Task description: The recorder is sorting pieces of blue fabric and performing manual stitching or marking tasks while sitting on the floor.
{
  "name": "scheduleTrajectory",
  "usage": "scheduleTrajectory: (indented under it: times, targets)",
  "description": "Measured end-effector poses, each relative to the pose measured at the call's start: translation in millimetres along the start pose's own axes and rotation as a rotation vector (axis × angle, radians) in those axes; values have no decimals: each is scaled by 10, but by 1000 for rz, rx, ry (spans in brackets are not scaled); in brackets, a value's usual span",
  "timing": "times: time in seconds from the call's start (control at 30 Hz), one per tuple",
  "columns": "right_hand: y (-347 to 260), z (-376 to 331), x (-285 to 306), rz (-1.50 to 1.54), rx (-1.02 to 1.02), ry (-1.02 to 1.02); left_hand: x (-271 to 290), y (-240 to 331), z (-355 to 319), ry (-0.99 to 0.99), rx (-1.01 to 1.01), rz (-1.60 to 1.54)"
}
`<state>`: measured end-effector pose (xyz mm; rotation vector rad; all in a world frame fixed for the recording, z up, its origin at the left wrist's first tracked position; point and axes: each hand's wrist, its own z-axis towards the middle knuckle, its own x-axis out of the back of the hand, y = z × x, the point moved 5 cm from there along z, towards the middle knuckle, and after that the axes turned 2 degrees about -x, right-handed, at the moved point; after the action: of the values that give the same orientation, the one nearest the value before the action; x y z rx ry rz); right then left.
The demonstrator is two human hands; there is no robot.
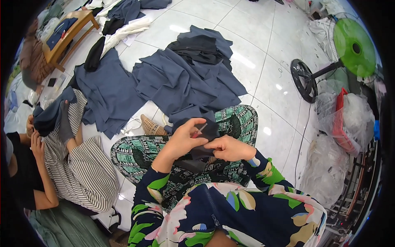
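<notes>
A piece of dark navy cloth (209,128) is held up over my lap between my two hands. My left hand (183,140) is closed on it, fingers curled round its left side. A small tool (199,131) with a thin pale tip and a red part shows in that hand; its exact kind is hard to make out. From the right, my right hand (230,148) pinches the cloth, its fingertips close to my left thumb. Part of the cloth hangs below both hands over my patterned trousers (135,154).
Piles of blue-grey fabric (185,78) lie on the white tiled floor ahead. At the left another person in striped trousers (82,177) handles dark cloth. A green fan (354,47), a red basket (340,119) and plastic bags (325,173) stand at right. A wooden bench (68,39) is far left.
</notes>
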<state>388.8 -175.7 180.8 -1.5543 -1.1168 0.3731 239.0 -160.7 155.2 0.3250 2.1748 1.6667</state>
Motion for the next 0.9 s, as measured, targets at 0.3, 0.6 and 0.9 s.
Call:
scheduleTrajectory:
  times: [0.3,0.6,0.9]
  targets:
    - [-24,119,141,-419,159,368,4,152,-125,595,-322,28]
    - [88,251,-56,742,-191,365,34,97,-221,813,-396,-132]
    - [6,290,-150,856,-148,246,16,150,-287,790,-482,-204]
